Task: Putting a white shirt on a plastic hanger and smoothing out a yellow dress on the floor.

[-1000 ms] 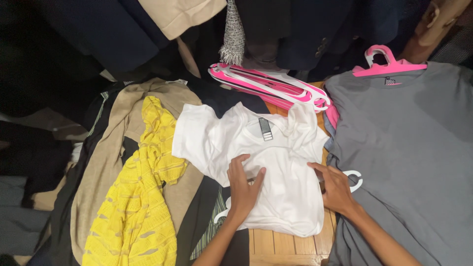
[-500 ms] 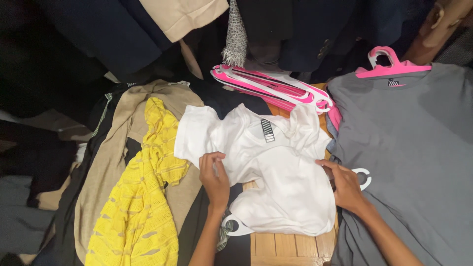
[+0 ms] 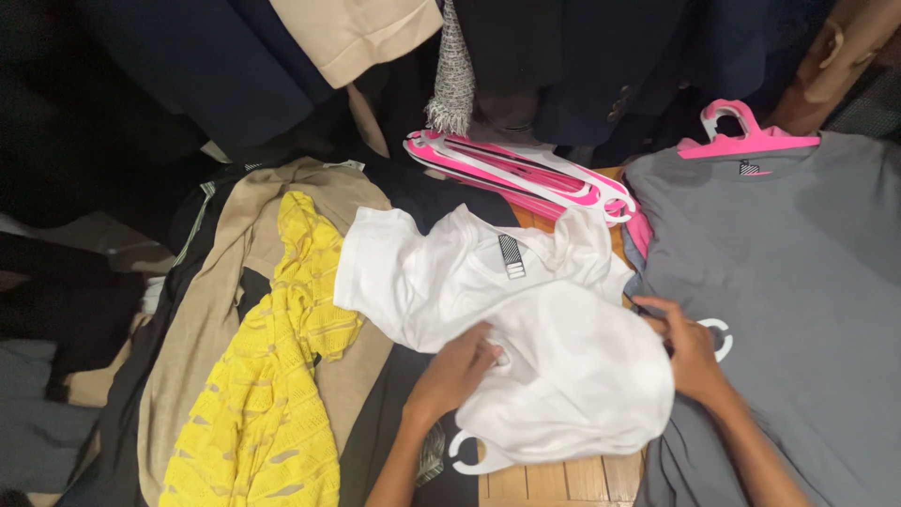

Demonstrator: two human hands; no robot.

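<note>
In the head view, a white shirt (image 3: 526, 319) is lying crumpled on the wooden table (image 3: 554, 479), between a yellow knit (image 3: 272, 376) and a grey shirt (image 3: 788, 291). The left hand (image 3: 457, 371) is pressing into the white shirt's lower left edge, fingers curled under a fold and gripping the cloth. The right hand (image 3: 693, 352) is sitting at the shirt's right edge, fingers bent around the fabric where it is meeting the grey shirt, just beside a white hanger hook (image 3: 718, 338). Another white hook (image 3: 465, 453) is poking out below the shirt's hem. A stack of pink hangers (image 3: 521, 174) is lying behind the shirt.

Compared with half a second ago, the left hand has moved rightwards, from the sleeve to the body, and the shirt's lower half is now bulging up higher between both hands.
</note>
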